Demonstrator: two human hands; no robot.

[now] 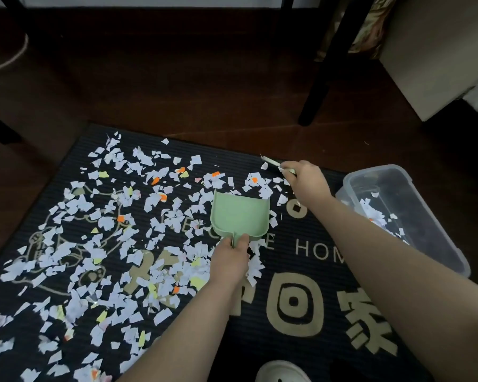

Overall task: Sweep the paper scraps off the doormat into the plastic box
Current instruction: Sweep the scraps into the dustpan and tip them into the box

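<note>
A dark doormat (301, 271) with gold lettering lies on the floor, its left and middle covered in several white, yellow and orange paper scraps (100, 244). My left hand (229, 260) grips the handle of a pale green dustpan (239, 215), which lies flat on the mat with its mouth facing the far edge. It holds no scraps. My right hand (305, 179) holds a small brush (273, 163) near the mat's far edge, just right of the dustpan's mouth. A clear plastic box (425, 244) stands at the right with some scraps inside.
Dark wooden floor surrounds the mat. Black furniture legs (319, 86) stand beyond the far edge, and a pale upholstered piece (439, 51) sits at the upper right. A white shoe (282, 372) shows at the bottom edge. A pale cord (6, 62) runs at the upper left.
</note>
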